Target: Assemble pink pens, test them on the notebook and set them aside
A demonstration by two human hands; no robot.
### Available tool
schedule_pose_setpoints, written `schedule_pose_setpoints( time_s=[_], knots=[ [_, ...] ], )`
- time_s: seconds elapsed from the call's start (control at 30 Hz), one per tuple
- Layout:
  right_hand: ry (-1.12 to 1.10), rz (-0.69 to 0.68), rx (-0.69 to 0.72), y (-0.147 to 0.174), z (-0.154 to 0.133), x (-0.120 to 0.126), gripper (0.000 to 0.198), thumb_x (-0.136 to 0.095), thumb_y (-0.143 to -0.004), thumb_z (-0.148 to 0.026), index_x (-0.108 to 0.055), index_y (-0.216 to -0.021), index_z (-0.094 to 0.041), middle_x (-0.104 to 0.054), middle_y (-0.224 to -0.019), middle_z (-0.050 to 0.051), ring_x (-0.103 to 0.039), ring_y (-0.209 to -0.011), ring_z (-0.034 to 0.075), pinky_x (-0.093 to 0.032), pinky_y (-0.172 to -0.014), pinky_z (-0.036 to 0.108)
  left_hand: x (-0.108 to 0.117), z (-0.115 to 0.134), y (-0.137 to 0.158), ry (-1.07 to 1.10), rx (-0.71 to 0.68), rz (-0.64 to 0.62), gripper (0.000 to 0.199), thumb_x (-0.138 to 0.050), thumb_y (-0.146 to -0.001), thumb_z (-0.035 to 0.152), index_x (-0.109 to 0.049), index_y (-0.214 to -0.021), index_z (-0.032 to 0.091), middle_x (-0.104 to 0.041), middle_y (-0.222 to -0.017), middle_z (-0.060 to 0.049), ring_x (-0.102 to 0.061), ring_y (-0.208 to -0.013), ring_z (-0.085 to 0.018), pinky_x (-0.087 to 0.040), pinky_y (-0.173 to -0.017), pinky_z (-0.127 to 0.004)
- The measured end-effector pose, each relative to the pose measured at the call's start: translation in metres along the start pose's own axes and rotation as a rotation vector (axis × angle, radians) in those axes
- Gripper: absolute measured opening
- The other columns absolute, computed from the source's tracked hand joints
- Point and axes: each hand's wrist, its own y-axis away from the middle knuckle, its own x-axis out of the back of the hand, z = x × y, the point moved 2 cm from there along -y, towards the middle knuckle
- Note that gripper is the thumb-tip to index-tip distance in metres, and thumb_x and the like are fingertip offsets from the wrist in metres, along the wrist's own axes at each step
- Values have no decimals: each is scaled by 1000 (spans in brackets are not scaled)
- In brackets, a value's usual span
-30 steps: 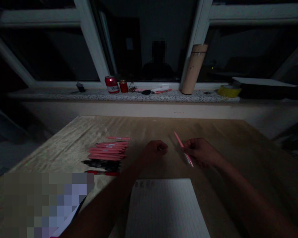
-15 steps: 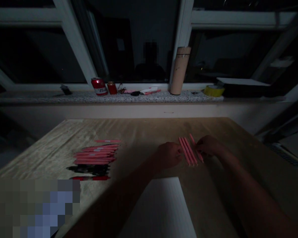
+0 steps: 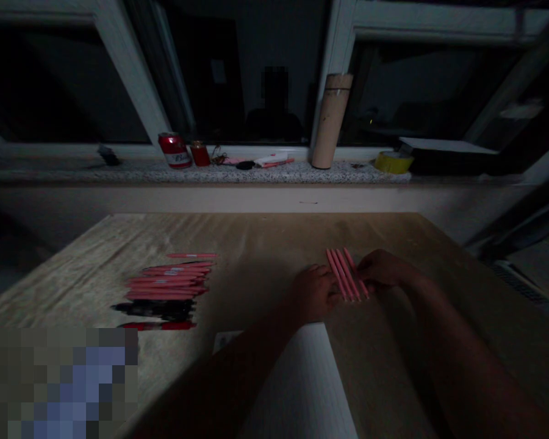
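Several pink pens [image 3: 341, 274] lie side by side in a slanted row on the table, right of centre. Along the left side of this row my left hand [image 3: 315, 291] rests with bent fingers at the pens; whether anything is in them is too dark to make out. From the other side, my right hand [image 3: 377, 271] has its fingers closed on the rightmost pink pen [image 3: 353, 262], which lies close to the row. A lined paper sheet [image 3: 302, 384] lies below, partly covered by my left forearm.
On the left lie a pile of pink pens [image 3: 169, 283], black pens [image 3: 160, 309], red pens [image 3: 160, 326] and one separate pink pen [image 3: 192, 255]. The windowsill [image 3: 274, 175] behind holds a red can [image 3: 174, 151], a small red container [image 3: 200, 153], a tall cylinder [image 3: 332, 122] and yellow tape [image 3: 393, 163].
The rightmost pink pen has moved left, closer to the row, with my right hand. My left hand's fingers have shifted along the row's left side. The camera view has moved slightly.
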Motion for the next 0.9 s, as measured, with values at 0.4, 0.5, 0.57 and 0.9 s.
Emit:
schedule_pose_setpoints(
  time_s=[0.4,0.5,0.57,0.9],
  knots=[
    [-116,-44,-32,4,-5,-2,8,-61,-62,-17,-64,-57,-12,-60,-45,4,-50,-36,10,-40,-36,20,-2,-1,0,17,-34,28,22,-58,-75,29,-62,-93,17,-60,-96,-7,-51,-94,-20,-39,-88,-33],
    [-128,-46,-60,5,-6,-3,7,-60,-62,-15,-64,-58,-12,-60,-46,4,-53,-38,11,-41,-37,19,-2,-1,0,10,-39,39,21,-59,-75,28,-62,-92,17,-61,-95,-7,-52,-93,-19,-39,-88,-33],
    [-121,-48,-66,5,-6,-4,7,-59,-63,-14,-64,-59,-12,-60,-47,3,-54,-39,11,-42,-37,19,-2,-1,0,1,-37,38,21,-59,-75,29,-62,-92,17,-61,-95,-7,-52,-93,-19,-39,-87,-32],
    [-87,-64,-41,3,-6,-4,9,-59,-65,-16,-65,-61,-11,-62,-48,4,-54,-40,10,-43,-38,18,-3,0,0,1,-34,20,20,-57,-77,29,-62,-92,17,-60,-95,-7,-52,-93,-19,-39,-87,-33]
  ],
)
